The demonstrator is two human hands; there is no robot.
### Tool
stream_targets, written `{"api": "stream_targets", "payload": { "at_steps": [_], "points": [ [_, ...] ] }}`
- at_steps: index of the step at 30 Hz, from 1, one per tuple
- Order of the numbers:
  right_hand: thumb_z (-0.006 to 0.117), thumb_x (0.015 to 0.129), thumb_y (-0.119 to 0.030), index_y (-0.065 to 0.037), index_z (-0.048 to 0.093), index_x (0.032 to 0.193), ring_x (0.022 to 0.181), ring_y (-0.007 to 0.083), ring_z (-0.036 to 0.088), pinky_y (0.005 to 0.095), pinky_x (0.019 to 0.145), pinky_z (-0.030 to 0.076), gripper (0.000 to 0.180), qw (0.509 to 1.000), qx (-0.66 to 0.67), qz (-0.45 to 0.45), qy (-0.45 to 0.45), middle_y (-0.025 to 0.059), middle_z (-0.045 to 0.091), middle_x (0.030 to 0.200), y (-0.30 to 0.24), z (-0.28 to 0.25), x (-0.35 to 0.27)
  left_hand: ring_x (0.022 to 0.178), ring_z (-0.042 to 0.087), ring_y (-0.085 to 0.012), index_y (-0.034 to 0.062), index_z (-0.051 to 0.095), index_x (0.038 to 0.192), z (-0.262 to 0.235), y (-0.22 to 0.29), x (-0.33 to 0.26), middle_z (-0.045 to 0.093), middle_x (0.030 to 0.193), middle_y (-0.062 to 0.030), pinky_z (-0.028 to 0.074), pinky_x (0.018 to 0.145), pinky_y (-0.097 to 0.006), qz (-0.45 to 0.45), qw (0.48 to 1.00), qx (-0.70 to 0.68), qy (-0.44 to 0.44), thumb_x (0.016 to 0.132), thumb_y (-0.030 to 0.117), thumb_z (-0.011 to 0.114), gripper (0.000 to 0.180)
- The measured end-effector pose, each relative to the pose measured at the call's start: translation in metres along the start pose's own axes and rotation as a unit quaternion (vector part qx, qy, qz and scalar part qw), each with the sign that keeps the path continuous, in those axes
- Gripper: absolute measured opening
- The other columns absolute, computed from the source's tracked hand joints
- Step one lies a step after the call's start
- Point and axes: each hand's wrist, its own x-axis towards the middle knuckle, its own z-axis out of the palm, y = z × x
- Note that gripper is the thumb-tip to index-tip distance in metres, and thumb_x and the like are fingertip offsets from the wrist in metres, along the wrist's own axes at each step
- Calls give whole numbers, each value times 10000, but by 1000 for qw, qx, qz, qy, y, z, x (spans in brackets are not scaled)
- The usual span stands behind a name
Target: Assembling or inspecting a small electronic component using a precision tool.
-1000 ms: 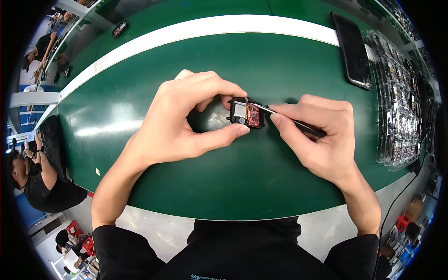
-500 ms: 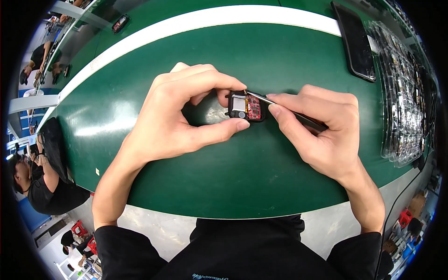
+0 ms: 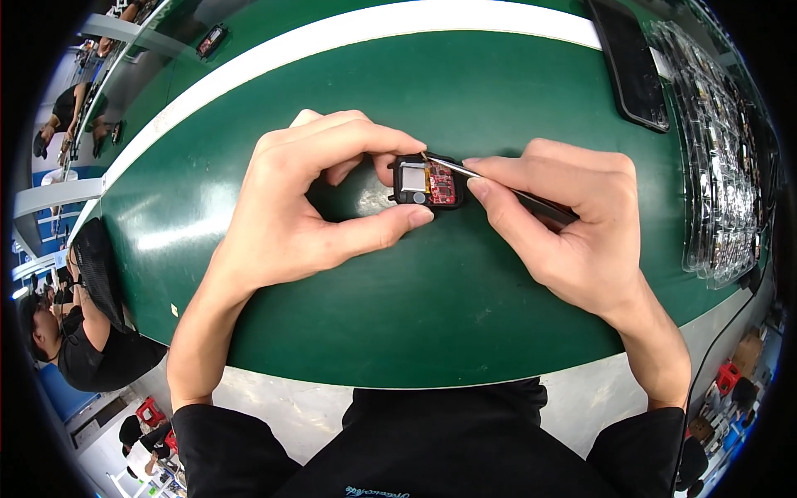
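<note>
A small black device housing (image 3: 451, 199) lies open-faced over the green table, showing a red circuit board (image 3: 443, 186), a silvery rectangular block (image 3: 413, 179) and a small round grey part. My left hand (image 3: 311, 199) pinches the housing between thumb at its near edge and fingers at its far edge. In my right hand (image 3: 573, 207) is a pair of tweezers (image 3: 531, 197), gripped between thumb and fingers. Their metal tip reaches the far edge of the circuit board, close to my left fingertip. Whether the tip pinches anything is too small to tell.
On the right lie a black phone-like slab (image 3: 633, 75) and stacked clear plastic trays (image 3: 721, 166) of small parts. A white strip (image 3: 349, 50) crosses the green table (image 3: 465, 307). Another small device (image 3: 212, 41) sits beyond it. A person in black (image 3: 104, 340) sits at left.
Both hands have shifted slightly left and away from me in the picture, with the housing and tweezers. The tweezer tip stays at the board's far edge.
</note>
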Motion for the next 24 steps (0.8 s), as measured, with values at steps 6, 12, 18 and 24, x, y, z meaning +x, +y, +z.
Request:
{"api": "stream_targets", "payload": {
  "at_steps": [6, 12, 18, 24],
  "points": [
    [841, 900, 30, 18, 876, 1064, 530, 98, 503, 298, 503, 323, 168, 1000, 9, 18, -12, 39, 592, 629, -2, -1, -1, 743, 498, -133, 33, 844, 1209, 1, -1, 0, 727, 857, -18, 388, 733, -304, 1, 1000, -5, -1, 684, 125, 978, 549],
    [839, 903, 23, 18, 875, 1065, 529, 98, 493, 302, 504, 322, 166, 1000, -2, 10, -5, 38, 587, 630, -1, 0, 0, 740, 493, -133, 35, 843, 1211, 0, -2, 1, 734, 863, -19, 387, 733, -304, 9, 1000, 3, -3, 693, 128, 979, 544],
    [812, 878, 4, 5, 865, 964, 496, 159, 588, 320, 476, 412, 102, 999, 3, 37, -7, 77, 685, 650, -5, -2, 3, 747, 487, -131, 37, 833, 1238, -1, -2, 1, 748, 888, -18, 387, 720, -303, 13, 1000, 3, -5, 697, 134, 984, 570],
    [850, 897, -9, 17, 874, 1068, 526, 67, 481, 285, 499, 303, 174, 999, 17, 38, -8, 22, 609, 639, -5, -3, 0, 755, 485, -124, 48, 818, 1251, 4, -2, -1, 754, 900, -11, 387, 715, -302, -9, 999, -32, 12, 694, 105, 988, 585]
  ]
}}
